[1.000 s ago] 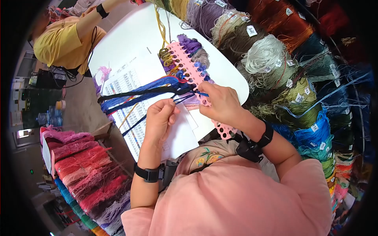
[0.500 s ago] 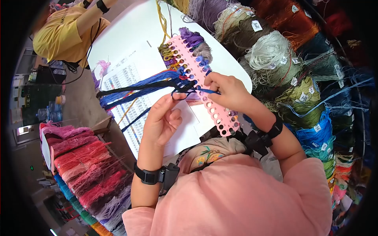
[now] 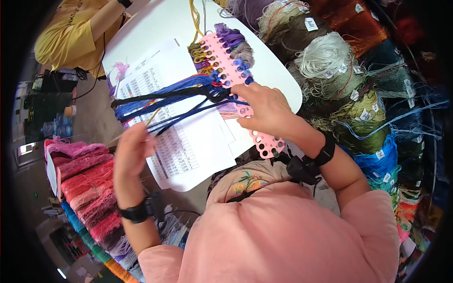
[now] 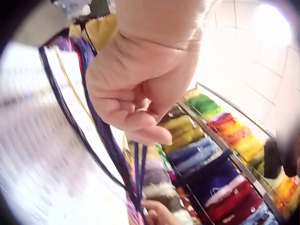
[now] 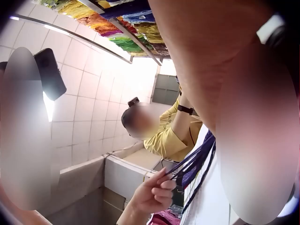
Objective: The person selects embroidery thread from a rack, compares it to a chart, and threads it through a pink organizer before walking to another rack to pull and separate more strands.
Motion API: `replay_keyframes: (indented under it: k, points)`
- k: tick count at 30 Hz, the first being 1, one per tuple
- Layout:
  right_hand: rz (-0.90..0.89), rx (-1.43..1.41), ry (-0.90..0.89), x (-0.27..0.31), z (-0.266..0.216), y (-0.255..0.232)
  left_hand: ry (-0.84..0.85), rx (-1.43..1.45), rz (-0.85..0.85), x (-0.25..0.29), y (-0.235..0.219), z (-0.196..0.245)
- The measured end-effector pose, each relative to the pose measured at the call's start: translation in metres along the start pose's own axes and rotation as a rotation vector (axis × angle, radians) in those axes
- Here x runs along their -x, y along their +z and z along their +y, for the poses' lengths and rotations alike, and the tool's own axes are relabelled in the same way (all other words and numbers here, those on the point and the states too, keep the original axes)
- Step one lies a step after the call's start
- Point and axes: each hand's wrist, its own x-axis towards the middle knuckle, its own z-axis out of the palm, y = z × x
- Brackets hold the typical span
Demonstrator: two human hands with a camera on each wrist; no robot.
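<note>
A pink punched thread card lies on the white table, with skeins looped through several of its holes. My right hand grips the card's right side, fingers and thumb bent over the holes where navy thread comes through. My left hand, blurred in the head view, is drawn out to the left. In the right wrist view the left hand pinches the navy strands between thumb and finger, and they run taut. Blue and black skeins spread leftward from the card.
Printed sheets lie under the threads on the white table. Racks of labelled thread hanks stand close on the right, and pink and red hanks at lower left. Another person in a yellow shirt is at upper left.
My left hand has moved left and down from beside the card, stretching the navy strands. The right hand has gone from pulling a blue thread end to gripping the card.
</note>
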Motion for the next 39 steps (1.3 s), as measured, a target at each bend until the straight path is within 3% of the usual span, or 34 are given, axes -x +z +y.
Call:
replay_keyframes:
  k: [3, 5, 8, 9, 11, 12, 13, 15, 17, 28, 34, 39]
  points:
    - [0.055, 0.011, -0.016, -0.001, 0.001, 0.004, 0.114, 0.361, -0.140, 0.028, -0.132, 0.004]
    - [0.108, 0.032, -0.053, -0.002, 0.001, 0.011, 0.174, 0.598, -0.058, 0.051, -0.220, 0.005]
    - [0.146, 0.040, -0.138, -0.001, 0.000, 0.012, 0.327, 0.049, 0.814, 0.068, -0.231, -0.014]
    - [0.199, 0.028, -0.204, 0.001, 0.004, 0.013, 0.336, -0.066, 0.804, 0.078, -0.218, -0.022]
    - [0.184, -0.177, -0.136, 0.008, 0.000, 0.012, 0.413, -0.423, 0.748, 0.085, -0.141, -0.030]
    - [0.159, -0.158, -0.104, 0.012, -0.001, 0.012, 0.362, -0.438, 0.704, 0.087, -0.117, -0.040]
    - [0.133, -0.140, -0.076, 0.015, -0.002, 0.013, 0.445, -0.553, 0.628, 0.086, -0.099, -0.056]
    - [0.193, -0.042, -0.206, 0.020, -0.004, 0.018, 0.682, -0.972, 0.567, 0.090, -0.059, -0.077]
    - [0.225, 0.031, -0.206, 0.024, -0.010, 0.023, 0.724, -1.028, 0.442, 0.092, -0.032, -0.087]
    - [0.316, 0.089, -0.089, 0.025, -0.020, 0.043, 0.755, -1.154, 0.415, 0.083, 0.000, -0.109]
    - [0.383, 0.132, -0.096, 0.026, -0.022, 0.050, 0.768, -1.059, 0.315, 0.084, -0.001, -0.122]
    - [0.394, 0.076, -0.085, 0.027, -0.023, 0.051, 0.759, -0.997, 0.332, 0.090, 0.000, -0.123]
